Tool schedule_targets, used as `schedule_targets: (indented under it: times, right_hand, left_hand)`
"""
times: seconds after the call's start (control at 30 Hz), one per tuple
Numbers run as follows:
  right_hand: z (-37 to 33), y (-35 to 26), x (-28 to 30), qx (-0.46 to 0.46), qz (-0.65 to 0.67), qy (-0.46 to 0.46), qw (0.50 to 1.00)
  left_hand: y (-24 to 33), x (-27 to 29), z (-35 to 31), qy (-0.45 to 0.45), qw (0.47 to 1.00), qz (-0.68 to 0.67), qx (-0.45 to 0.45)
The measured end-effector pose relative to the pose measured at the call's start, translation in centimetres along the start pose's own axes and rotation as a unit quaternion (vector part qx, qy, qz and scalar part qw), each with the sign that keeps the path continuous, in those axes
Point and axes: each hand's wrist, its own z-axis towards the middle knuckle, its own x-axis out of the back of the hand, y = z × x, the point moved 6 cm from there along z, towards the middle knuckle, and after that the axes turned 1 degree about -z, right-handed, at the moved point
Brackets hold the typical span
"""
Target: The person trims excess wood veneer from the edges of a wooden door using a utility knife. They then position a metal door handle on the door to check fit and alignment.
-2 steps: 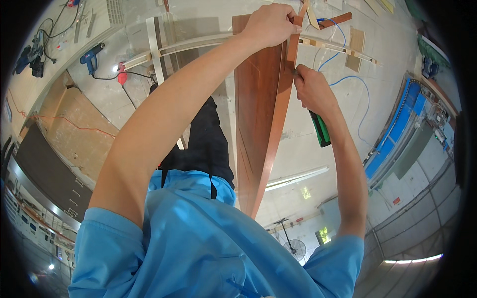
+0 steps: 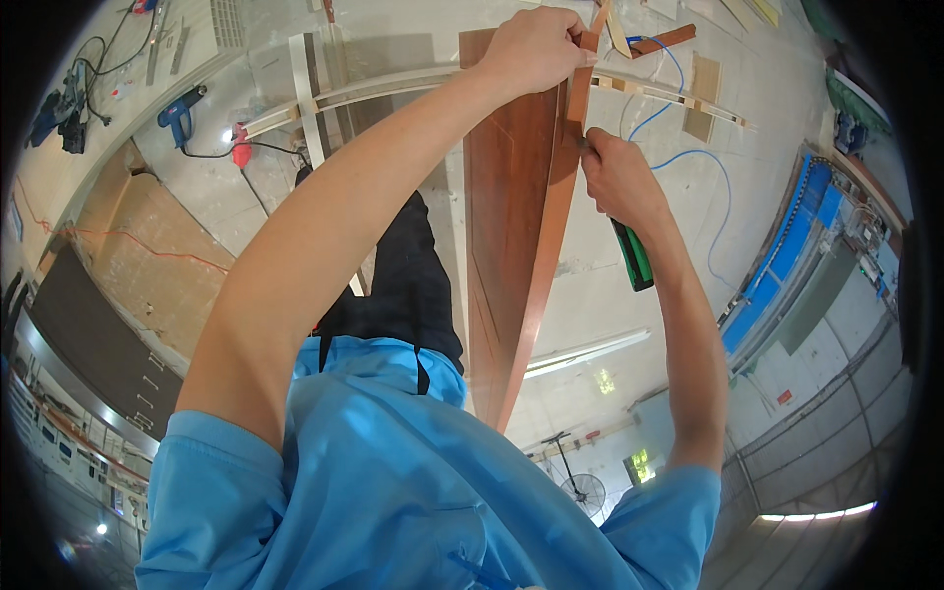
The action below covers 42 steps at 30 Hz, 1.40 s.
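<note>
A long reddish-brown wooden panel point(image 2: 506, 187) stands on edge in front of me, its narrow edge turned to the right. My left hand point(image 2: 536, 47) reaches over its far end, fingers closed on a reddish-brown strip point(image 2: 587, 59) at the corner. Lower down, my right hand point(image 2: 624, 172) is wrapped around a green-and-black handled tool point(image 2: 633, 258). The handle sticks out below the fist, toward me. The tool's front end, by the panel's edge, is hidden by my fingers, so its kind does not show.
Light wooden rails point(image 2: 393, 87) run beneath the panel. A blue heat gun point(image 2: 180, 118) with a black cord lies left. Wood offcuts point(image 2: 665, 39) and a thin blue hose point(image 2: 723, 187) lie to the right. A workbench point(image 2: 187, 44) fills the far left; a pedestal fan point(image 2: 583, 492) stands behind.
</note>
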Motion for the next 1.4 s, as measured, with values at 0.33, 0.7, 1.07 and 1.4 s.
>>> schedule_targets:
  times: [0.33, 0.7, 1.07, 1.4]
  right_hand:
    - [0.0, -0.5, 0.0, -0.021, -0.004, -0.017, 1.000]
    - [0.1, -0.8, 0.0, 0.000, -0.031, 0.001, 1.000]
    - [0.3, -1.3, -0.1, -0.034, -0.042, -0.029, 0.998]
    - [-4.6, -1.7, 10.3, -0.091, 0.172, 0.127, 0.973]
  left_hand:
    - [0.1, 0.2, -0.1, 0.008, 1.000, -0.003, -0.005]
    - [-0.7, -1.1, 0.1, 0.020, 1.000, 0.011, 0.009]
    - [-0.4, -0.8, 0.0, 0.030, 0.999, 0.012, 0.004]
    - [0.7, -0.1, -0.9, 0.051, 0.997, 0.033, 0.056]
